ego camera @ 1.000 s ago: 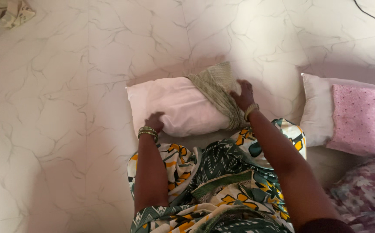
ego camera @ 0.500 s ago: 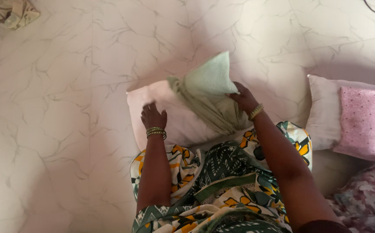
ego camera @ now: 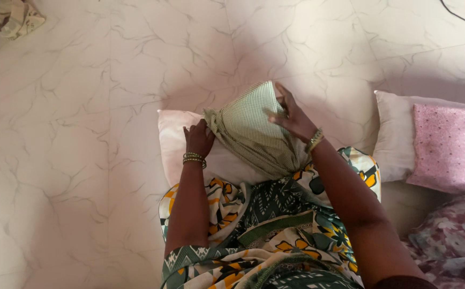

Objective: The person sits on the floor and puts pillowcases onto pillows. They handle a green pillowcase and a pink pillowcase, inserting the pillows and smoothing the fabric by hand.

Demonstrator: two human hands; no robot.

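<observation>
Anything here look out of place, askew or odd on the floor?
One thing: a crumpled cloth lies alone on the tiled floor at the top left corner, far from the pillows. The green checked cover sits bunched, only partway over the white pillow.

I see my left hand (ego camera: 199,137) stretched forward with fingers curled closed, bangles on the wrist. My right hand (ego camera: 291,116) reaches further, fingers spread and bent; both arms are nearly straight.

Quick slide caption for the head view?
Both hands, left and right, pull a green cover over a white pillow on the floor.
</observation>
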